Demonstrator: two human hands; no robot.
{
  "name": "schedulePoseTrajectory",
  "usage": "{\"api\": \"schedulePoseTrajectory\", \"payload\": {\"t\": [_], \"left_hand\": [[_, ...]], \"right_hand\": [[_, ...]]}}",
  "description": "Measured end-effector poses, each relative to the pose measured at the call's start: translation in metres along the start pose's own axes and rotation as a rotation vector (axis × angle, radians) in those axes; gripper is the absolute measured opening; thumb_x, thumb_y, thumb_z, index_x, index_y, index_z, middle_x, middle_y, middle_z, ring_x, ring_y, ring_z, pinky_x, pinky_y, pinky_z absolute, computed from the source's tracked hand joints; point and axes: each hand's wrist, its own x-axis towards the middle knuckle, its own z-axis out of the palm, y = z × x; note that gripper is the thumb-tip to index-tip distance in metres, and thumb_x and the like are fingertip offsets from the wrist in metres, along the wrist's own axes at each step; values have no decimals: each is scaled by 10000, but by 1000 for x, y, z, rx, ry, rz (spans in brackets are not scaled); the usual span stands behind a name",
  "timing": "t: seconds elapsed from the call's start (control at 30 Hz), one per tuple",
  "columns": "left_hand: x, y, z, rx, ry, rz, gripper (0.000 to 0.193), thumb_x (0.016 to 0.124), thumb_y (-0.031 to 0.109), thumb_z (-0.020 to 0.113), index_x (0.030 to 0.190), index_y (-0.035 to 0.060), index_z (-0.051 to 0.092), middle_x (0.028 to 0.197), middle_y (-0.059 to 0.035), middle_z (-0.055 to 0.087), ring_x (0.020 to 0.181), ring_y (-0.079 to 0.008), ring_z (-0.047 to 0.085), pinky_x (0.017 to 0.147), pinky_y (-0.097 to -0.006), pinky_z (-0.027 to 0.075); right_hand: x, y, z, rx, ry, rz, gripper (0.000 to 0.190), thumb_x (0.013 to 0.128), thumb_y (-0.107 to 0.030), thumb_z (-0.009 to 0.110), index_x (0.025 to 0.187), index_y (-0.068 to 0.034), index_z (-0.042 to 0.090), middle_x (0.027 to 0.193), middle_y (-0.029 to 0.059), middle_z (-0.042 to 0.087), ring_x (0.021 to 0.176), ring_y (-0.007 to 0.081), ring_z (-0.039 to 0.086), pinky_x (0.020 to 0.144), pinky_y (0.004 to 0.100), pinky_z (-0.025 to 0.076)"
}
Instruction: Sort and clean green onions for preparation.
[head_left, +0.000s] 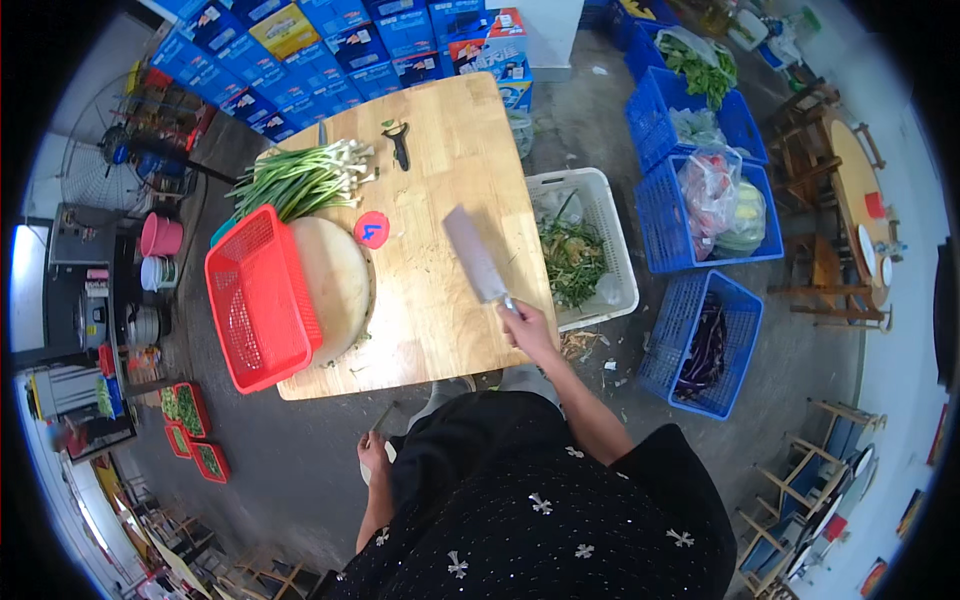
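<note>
My right hand (529, 330) grips the handle of a cleaver (476, 255) above the near right part of the wooden table (442, 322). Its broad blade points away from me. Low beside my left thigh, my left hand (373, 452) holds a thin narrow strip (385, 415), too small to identify. A round chopping board (334, 285) lies on the table's left side, with a red plastic basket (259, 300) tilted against it and overhanging the edge. Behind them is a pile of scallions (307, 176). A black peeler (400, 146) and a red round tag (372, 229) bearing a blue mark lie nearby.
Right of the table stands a white crate (626, 277) with green trimmings. Farther right are blue crates (649, 240) of bagged vegetables and one with eggplants (701, 352). Blue cartons (322, 56) are stacked behind the table. Red baskets of greens (196, 409) sit on the floor at left.
</note>
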Motion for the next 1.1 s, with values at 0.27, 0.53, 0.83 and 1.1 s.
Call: {"api": "schedulePoseTrajectory", "payload": {"t": [0.27, 0.53, 0.83, 1.1], "left_hand": [[-28, -4, -16, 41, 52, -89, 553, 903, 148, 693, 1340, -89, 452, 1161, -203, 610, 972, -234, 646, 814, -328, 555], [25, -24, -20, -118, -239, -30, 361, 917, 176, 637, 1207, -16, 540, 986, -118, 636, 776, -183, 629, 630, -294, 510], [21, 60, 34, -28, -231, 66, 262, 923, 179, 615, 1123, 18, 561, 865, -51, 622, 682, -131, 584, 539, -295, 439], [24, 74, 59, 3, -102, 180, 244, 910, 146, 646, 1100, 14, 567, 886, -43, 628, 701, -115, 576, 549, -269, 442]], "right_hand": [[4, 3, -38, 154, 157, 29, 207, 944, -249, 686, 988, -47, 695, 613, -42, 521, 450, 36, 430, 402, 225, 326], [-29, -41, -116, -583, 669, -349, 353, 892, -333, 708, 1098, -48, 679, 617, 102, 593, 511, 225, 573, 530, 378, 463], [-38, -13, -106, -792, 542, -170, 381, 888, -434, 645, 922, -55, 658, 811, 217, 687, 787, 426, 671, 691, 517, 527], [-19, -21, -98, -844, 592, -173, 382, 896, -390, 656, 912, -13, 596, 744, 244, 660, 743, 448, 662, 657, 535, 521]]}}
